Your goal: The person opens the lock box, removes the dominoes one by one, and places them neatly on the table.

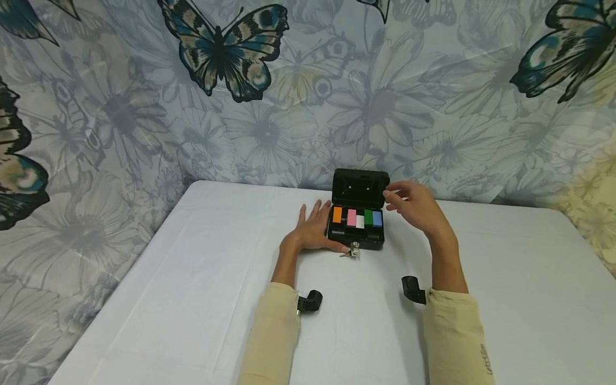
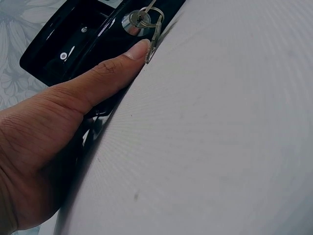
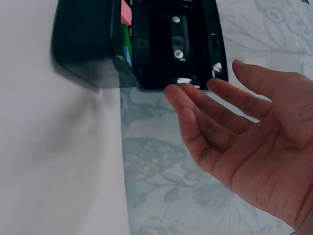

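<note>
A small black lockbox (image 1: 356,236) stands on the table with its lid (image 1: 359,188) raised. Inside lie an orange block (image 1: 337,215), a pink block (image 1: 352,217), a white block (image 1: 360,222), a green block (image 1: 368,217) and a blue block (image 1: 377,218). Keys on a ring (image 2: 154,29) hang at the lock on its front. My left hand (image 1: 312,233) rests against the box's left side, fingers spread, its thumb along the front beside the keys. At the lid's right edge is my right hand (image 3: 254,132), fingers loosely bent, fingertips at the edge and thumb apart; contact is unclear.
White cloth covers the table (image 1: 202,267). Close behind the box, the table's far edge meets a patterned wall hanging (image 1: 269,133) with flowers and butterflies. A black wrist camera (image 1: 310,301) sits by the left sleeve, another wrist camera (image 1: 413,289) by the right.
</note>
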Demonstrator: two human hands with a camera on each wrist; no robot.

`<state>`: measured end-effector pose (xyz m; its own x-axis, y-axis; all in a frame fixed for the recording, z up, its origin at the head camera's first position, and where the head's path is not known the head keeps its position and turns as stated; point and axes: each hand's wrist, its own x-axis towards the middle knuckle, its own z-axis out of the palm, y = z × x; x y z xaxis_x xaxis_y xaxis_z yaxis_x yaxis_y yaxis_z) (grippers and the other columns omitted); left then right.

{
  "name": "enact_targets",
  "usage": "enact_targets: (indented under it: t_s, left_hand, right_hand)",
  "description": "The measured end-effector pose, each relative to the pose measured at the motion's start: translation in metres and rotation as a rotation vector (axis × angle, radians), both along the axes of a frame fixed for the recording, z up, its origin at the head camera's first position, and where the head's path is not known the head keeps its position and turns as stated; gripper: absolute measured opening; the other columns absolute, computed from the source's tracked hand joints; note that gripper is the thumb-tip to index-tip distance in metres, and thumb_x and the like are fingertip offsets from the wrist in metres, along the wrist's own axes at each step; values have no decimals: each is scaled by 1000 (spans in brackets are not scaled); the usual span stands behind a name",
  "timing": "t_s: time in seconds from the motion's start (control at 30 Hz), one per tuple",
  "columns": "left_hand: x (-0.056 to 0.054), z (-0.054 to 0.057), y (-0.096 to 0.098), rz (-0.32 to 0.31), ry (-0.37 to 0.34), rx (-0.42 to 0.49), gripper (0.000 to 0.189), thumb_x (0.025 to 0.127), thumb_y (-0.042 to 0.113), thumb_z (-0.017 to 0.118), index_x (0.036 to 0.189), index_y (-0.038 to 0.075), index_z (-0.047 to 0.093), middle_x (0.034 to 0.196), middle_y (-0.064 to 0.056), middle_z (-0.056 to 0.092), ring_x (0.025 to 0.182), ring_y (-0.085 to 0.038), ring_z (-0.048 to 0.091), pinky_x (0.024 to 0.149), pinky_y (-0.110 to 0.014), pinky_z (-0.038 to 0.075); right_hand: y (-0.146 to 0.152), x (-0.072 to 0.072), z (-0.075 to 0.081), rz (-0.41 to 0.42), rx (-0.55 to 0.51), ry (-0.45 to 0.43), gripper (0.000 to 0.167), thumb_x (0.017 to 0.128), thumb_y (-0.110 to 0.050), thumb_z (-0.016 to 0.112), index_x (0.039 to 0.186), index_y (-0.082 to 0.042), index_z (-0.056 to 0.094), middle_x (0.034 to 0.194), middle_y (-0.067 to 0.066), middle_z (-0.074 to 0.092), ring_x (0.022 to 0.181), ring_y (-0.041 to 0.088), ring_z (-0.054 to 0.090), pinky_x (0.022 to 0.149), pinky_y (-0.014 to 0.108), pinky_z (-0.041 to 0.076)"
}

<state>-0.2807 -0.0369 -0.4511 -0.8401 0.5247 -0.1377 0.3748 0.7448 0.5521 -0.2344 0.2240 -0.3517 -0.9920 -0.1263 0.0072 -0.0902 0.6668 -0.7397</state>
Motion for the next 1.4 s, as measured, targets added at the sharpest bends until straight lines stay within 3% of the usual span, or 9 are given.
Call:
enact_targets:
  t_s: [0.23,0.7,1.07,1.4]
  left_hand:
    - [0,-1,0,1,-1,11,131,75,59,86,170,13,8,179,-6,9,167,-26,-4,133,-55,-13]
    - [1,2,1,3,8,28,129,76,57,85,170,13,9,179,-6,10,167,-27,-3,133,-56,-12]
    - [1,1,0,7,-2,23,128,77,55,84,170,12,8,179,-7,10,167,-27,-4,133,-54,-13]
    - [2,1,-1,-4,5,30,127,76,56,86,170,16,10,179,-5,11,167,-26,-4,133,-55,-12]
  right_hand:
    - [-7,-1,-4,14,14,39,43,109,-24,54,139,7,59,121,34,72,112,46,72,99,60,54]
    - [-19,-9,-17,2,73,100,35,100,-6,66,131,11,63,119,34,71,111,50,70,91,57,59]
    - [-29,-10,-26,-23,152,128,34,95,-4,74,124,10,66,106,28,68,93,39,66,82,49,56]
    - [-38,-10,-35,-83,264,97,36,92,-8,79,121,9,65,108,27,61,93,36,58,81,49,53]
